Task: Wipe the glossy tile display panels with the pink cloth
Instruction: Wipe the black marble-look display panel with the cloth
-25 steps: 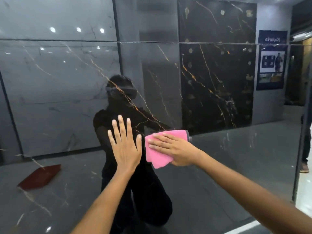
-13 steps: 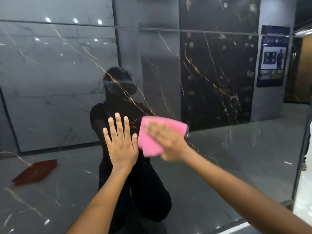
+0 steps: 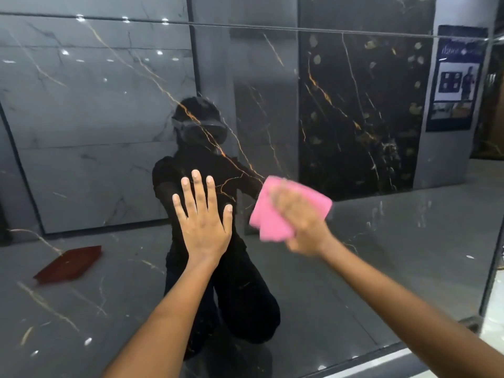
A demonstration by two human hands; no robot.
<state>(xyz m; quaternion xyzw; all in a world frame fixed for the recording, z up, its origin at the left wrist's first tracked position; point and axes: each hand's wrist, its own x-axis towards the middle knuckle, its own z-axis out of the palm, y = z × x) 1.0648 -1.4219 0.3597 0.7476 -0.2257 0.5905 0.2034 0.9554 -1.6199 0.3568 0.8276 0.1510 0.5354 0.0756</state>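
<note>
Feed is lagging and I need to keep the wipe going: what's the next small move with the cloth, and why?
Probably sweep the pink cloth on to the right. The right hand presses it flat on the glossy panel, the left hand braces spread beside it, and much panel lies to the right.

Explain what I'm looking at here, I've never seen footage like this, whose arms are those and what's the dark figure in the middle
The picture comes from a camera worn on a person's head, looking forward and down, so the two arms are the wearer's own. In front stands a glossy dark tile panel with gold veins, shiny enough to act as a mirror. The dark figure is the wearer's own reflection. The left hand lies flat on the panel, fingers spread. The right hand, blurred by motion, presses a pink cloth against the tile. The reddish shape at lower left and the poster at upper right seem to be reflections too.
</note>
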